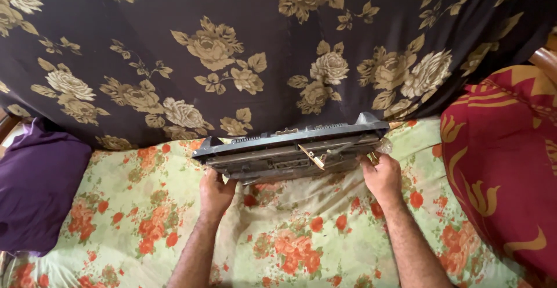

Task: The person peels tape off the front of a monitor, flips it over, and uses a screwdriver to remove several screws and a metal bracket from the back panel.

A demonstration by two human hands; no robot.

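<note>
Both hands grip the panel (pixel 293 151), long axis crosswise: left hand (pixel 216 192) under one end, right hand (pixel 380 175) under the other.

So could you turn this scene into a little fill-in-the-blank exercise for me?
1. Both hands grip a long dark grey device, the left hand and the right hand at opposite ____.
2. The device lies on a pale green sheet printed with ____ flowers.
3. The dark cloth behind bears ____ roses.
4. At far left lies a ____ pillow.

Missing words: ends; red-orange; beige; purple
</note>
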